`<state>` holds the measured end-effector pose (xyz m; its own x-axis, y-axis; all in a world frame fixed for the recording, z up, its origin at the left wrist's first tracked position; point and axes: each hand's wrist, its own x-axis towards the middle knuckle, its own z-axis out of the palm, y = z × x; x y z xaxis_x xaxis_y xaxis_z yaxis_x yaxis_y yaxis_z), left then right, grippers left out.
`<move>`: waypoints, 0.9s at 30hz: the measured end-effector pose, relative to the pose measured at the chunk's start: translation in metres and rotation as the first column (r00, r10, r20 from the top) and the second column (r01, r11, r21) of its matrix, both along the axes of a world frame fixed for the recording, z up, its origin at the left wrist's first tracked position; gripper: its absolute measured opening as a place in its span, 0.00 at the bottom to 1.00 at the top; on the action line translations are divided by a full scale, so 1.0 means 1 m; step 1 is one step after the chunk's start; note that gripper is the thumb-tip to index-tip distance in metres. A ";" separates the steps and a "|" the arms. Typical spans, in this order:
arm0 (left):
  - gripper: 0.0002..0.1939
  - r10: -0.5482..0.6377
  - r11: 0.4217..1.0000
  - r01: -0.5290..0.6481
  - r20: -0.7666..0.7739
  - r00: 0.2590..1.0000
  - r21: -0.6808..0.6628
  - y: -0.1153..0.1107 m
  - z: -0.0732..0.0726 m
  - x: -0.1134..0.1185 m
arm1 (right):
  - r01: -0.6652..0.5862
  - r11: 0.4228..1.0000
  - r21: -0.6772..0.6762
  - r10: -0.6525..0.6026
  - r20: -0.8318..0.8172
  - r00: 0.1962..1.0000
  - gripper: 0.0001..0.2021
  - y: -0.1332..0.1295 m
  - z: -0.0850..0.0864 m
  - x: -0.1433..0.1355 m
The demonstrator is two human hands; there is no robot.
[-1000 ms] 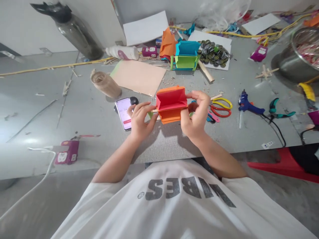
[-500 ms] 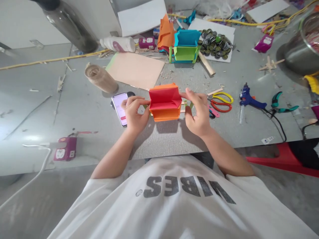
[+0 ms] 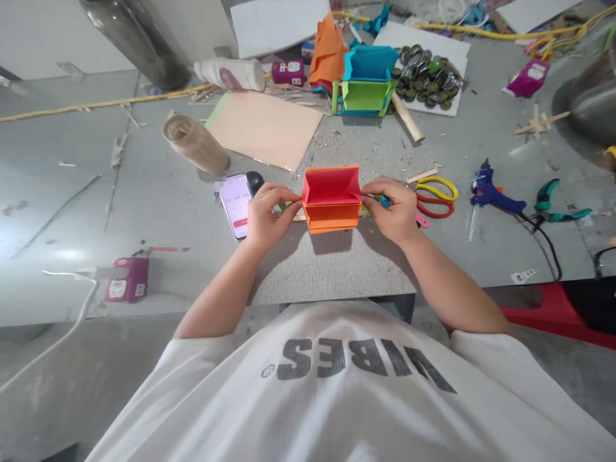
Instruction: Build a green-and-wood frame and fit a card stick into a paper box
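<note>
A red and orange folded paper box is held above the grey table, its red opening facing up. My left hand pinches its left edge between thumb and fingers. At its right edge, my right hand is closed on the box in the same way. Small green pieces and wooden sticks show partly behind both hands. A phone with a lit screen lies beside my left hand. Scissors with yellow and red handles lie just right of my right hand.
Farther back stand a blue and green paper box, a pile of bottle caps and a brown roll. A blue glue gun and teal-handled pliers lie at right. A cardboard sheet is beyond the phone.
My right hand's fingers have closed on the box's right edge; its index finger was stretched out before. The view has shifted slightly, and the box faces the camera more squarely.
</note>
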<state>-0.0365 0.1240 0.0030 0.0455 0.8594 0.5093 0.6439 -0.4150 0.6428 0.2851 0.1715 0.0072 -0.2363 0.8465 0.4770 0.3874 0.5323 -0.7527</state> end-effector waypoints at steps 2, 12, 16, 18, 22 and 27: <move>0.05 -0.009 0.999 0.009 -0.001 1.000 -0.030 0.000 0.001 -0.002 | 0.000 1.000 0.003 0.000 0.025 1.000 0.20 0.000 -0.001 0.000; 0.06 -0.083 0.987 0.089 0.048 0.995 -0.132 0.001 0.002 -0.003 | -0.028 0.996 0.089 0.028 0.002 1.000 0.15 -0.001 -0.004 0.002; 0.07 -0.052 0.993 0.055 0.023 0.998 -0.103 0.001 0.001 0.002 | -0.050 0.994 0.096 0.057 -0.069 0.996 0.19 -0.003 -0.005 -0.002; 0.08 -0.042 0.997 0.044 0.033 0.999 -0.069 0.000 0.001 0.005 | -0.051 0.997 0.060 0.057 -0.099 0.993 0.22 -0.004 -0.006 -0.006; 0.08 -0.011 1.000 0.011 0.042 0.999 -0.001 0.000 0.000 0.009 | -0.068 0.996 0.053 0.074 -0.126 0.989 0.25 -0.005 -0.007 -0.011; 0.07 0.029 0.998 -0.027 -0.022 0.999 0.062 -0.001 0.000 0.008 | -0.071 0.989 0.128 0.085 -0.106 0.991 0.26 -0.004 -0.006 -0.010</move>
